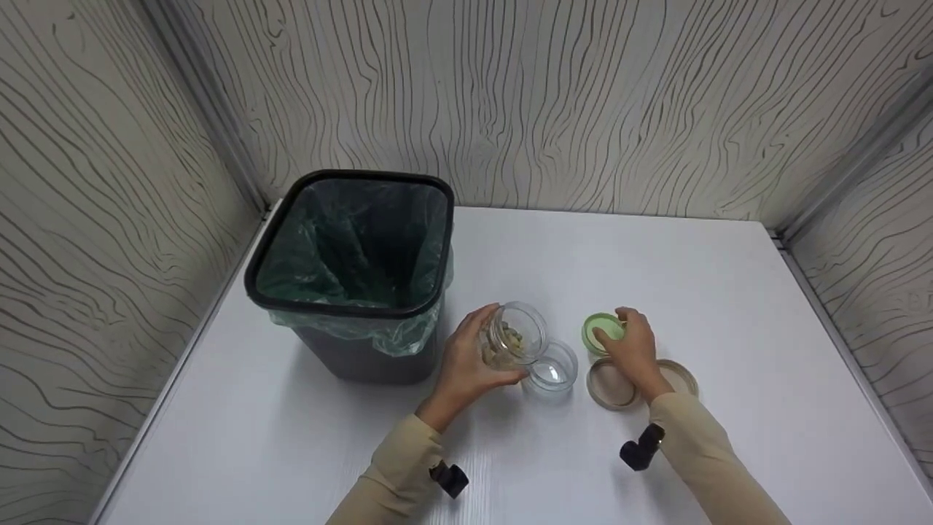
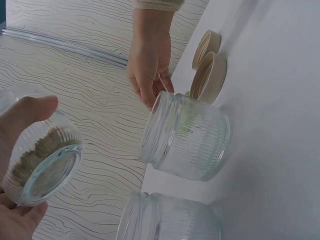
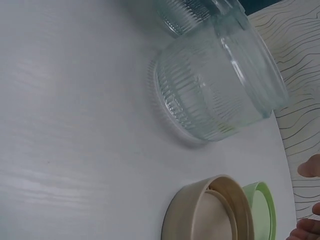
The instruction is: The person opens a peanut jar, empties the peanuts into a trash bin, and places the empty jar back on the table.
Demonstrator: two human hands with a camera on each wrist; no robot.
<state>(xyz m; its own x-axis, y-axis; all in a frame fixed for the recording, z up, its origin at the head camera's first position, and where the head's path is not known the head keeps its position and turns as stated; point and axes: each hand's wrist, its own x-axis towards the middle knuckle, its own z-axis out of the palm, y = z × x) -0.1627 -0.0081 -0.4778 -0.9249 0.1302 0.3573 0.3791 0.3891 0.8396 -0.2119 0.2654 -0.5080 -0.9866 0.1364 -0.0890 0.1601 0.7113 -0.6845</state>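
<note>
Tilted on its side, a glass jar [image 1: 526, 321] with small greenish-beige pieces [image 1: 512, 338] inside is gripped by my left hand [image 1: 470, 364]. In the left wrist view, the thumb and fingers wrap round this jar [image 2: 55, 165]. An uncapped glass jar [image 1: 552, 373] stands on the table just right of it. My right hand [image 1: 633, 351] hovers at the green lid [image 1: 599, 324], thumb and fingers spread apart. Two beige lids lie close by: one beige lid [image 1: 592, 383] left of the wrist, another beige lid [image 1: 681, 375] partly hidden by the forearm.
A dark bin [image 1: 379, 368] with a green liner bag [image 1: 299, 270] stands to the left, its rim above the table. The left wrist view shows a second glass jar [image 2: 170, 217] on the white table [image 1: 736, 306]. Patterned panels [image 1: 510, 102] enclose the back and sides.
</note>
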